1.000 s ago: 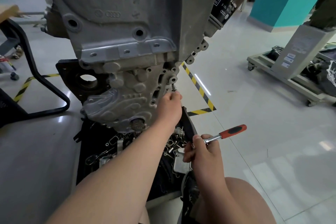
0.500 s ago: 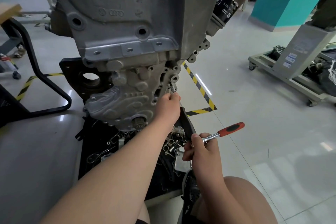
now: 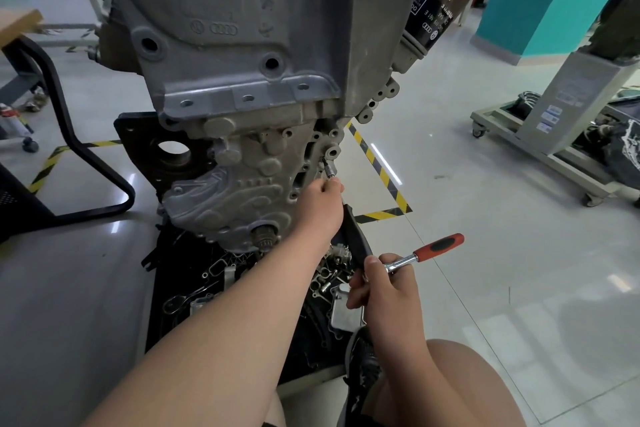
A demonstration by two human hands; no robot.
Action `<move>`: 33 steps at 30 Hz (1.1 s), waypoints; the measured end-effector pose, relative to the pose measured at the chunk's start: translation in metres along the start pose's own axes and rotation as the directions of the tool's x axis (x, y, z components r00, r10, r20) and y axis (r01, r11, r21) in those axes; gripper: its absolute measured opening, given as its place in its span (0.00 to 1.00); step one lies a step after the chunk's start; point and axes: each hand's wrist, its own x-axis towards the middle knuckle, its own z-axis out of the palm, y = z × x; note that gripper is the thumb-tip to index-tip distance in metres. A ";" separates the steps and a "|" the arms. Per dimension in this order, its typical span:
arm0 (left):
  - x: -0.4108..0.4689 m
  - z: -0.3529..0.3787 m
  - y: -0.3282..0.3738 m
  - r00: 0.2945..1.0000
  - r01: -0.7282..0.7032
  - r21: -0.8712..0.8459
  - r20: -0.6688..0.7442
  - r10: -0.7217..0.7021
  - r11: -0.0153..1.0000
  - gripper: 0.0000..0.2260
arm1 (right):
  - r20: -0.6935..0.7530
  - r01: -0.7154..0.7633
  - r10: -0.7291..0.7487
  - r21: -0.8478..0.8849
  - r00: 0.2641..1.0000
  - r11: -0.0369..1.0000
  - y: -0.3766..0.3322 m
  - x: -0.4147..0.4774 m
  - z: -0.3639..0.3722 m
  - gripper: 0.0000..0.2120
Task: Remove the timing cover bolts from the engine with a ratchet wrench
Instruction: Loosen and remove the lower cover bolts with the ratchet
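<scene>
A person's left hand pinches a small metal socket against the timing cover's right edge; the right hand grips the red-handled ratchet wrench below the engine.

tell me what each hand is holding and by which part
Left hand pinches the small silver socket bit by its lower end. Right hand grips the chrome ratchet wrench near its head, red-and-black handle free.
</scene>
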 end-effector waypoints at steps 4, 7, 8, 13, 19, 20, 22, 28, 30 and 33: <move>0.001 0.001 -0.001 1.000 -0.012 -0.001 -0.007 0.012 1.000 0.14 | -0.004 -0.017 0.017 0.015 1.000 1.000 0.000 0.000 0.000 0.05; 0.002 0.000 -0.001 1.000 -0.006 0.007 0.009 0.006 1.000 0.13 | -0.006 -0.024 0.024 0.020 1.000 1.000 0.000 0.001 -0.001 0.05; 0.002 0.000 -0.001 1.000 -0.005 0.006 0.011 0.005 1.000 0.13 | -0.004 -0.023 0.023 0.015 1.000 1.000 0.000 0.001 -0.001 0.05; 0.001 0.001 -0.001 1.000 0.006 -0.004 -0.028 -0.006 1.000 0.14 | 0.009 -0.019 0.019 -0.002 1.000 1.000 0.001 0.002 -0.001 0.06; 0.002 0.001 -0.001 0.999 0.012 -0.026 -0.032 -0.013 1.000 0.13 | 0.013 -0.012 0.013 -0.017 1.000 1.000 0.003 0.003 0.000 0.06; 0.002 0.001 -0.001 0.999 0.012 -0.021 -0.030 -0.012 1.000 0.13 | 0.012 -0.017 0.018 -0.012 1.000 1.000 0.004 0.003 0.000 0.06; 0.003 0.001 -0.002 1.000 0.012 -0.025 -0.028 -0.013 1.000 0.13 | 0.025 -0.051 0.050 0.029 0.998 0.998 0.004 0.004 0.000 0.07; 0.004 0.001 -0.003 0.998 0.007 -0.009 -0.058 -0.007 1.000 0.12 | 0.132 -0.230 0.200 0.270 0.971 0.935 0.003 0.010 0.000 0.10; 0.004 0.002 -0.003 0.998 0.012 -0.016 -0.065 -0.013 1.000 0.12 | 0.123 -0.223 0.196 0.277 0.973 0.935 0.005 0.011 -0.001 0.10; 0.004 0.002 -0.003 0.998 0.009 0.010 -0.065 -0.008 1.000 0.13 | 0.111 -0.234 0.210 0.299 0.971 0.925 0.008 0.010 -0.001 0.08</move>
